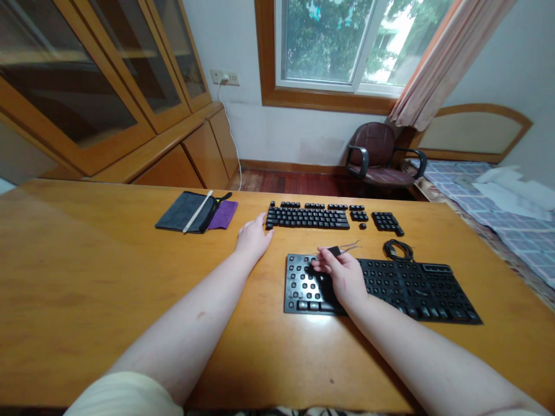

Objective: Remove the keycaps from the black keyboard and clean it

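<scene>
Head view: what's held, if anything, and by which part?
Right hand: wire-pronged tool, by its black handle. Left hand: at the keycaps; hold can't be told.

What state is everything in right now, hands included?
Loose keycaps, laid out in rows
Keyboard, mostly uncapped, some bottom-row keys in place
Wire keycap puller, held, pointing right
Left hand, at left end of the loose keycaps; grip unclear
Right hand, pinching the wire keycap puller
Black cable, coiled
Gray cloth, flat, pale stick across it
Purple cloth, lying flat
Glass cabinet doors, shut
Wall socket, plug inserted
Curtain, drawn aside
</scene>
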Demonstrator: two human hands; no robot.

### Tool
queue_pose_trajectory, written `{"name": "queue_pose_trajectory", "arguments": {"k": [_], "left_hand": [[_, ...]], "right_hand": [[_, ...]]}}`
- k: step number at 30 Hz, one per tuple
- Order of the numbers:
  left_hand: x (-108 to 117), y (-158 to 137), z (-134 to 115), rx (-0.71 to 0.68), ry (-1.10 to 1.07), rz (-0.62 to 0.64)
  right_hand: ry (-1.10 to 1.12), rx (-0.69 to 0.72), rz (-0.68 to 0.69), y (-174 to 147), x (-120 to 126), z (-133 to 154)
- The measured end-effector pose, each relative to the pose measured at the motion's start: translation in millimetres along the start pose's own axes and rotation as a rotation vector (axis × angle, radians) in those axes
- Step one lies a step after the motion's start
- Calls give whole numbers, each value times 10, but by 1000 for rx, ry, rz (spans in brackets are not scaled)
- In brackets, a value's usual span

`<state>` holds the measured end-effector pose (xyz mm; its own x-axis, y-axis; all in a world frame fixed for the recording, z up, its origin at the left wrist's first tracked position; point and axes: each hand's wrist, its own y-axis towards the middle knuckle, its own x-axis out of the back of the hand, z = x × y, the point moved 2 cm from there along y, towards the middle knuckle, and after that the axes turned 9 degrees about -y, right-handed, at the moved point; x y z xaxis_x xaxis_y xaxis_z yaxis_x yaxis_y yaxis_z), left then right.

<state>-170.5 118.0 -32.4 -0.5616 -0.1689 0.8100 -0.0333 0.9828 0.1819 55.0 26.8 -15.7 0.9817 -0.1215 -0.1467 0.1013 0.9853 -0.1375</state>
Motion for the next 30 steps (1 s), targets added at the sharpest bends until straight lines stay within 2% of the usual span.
{"name": "queue_pose_trajectory", "arguments": {"k": [10, 24, 30], "left_hand": [[-68, 73, 57, -3, -137, 25], [-54, 29, -22, -11, -92, 36], [-58, 127, 23, 2, -145, 102]], "right_hand": [[-12, 1, 1, 4, 7, -4], [-36, 1, -5, -12, 4, 16], [-30, -6, 5, -9, -8, 17]]}}
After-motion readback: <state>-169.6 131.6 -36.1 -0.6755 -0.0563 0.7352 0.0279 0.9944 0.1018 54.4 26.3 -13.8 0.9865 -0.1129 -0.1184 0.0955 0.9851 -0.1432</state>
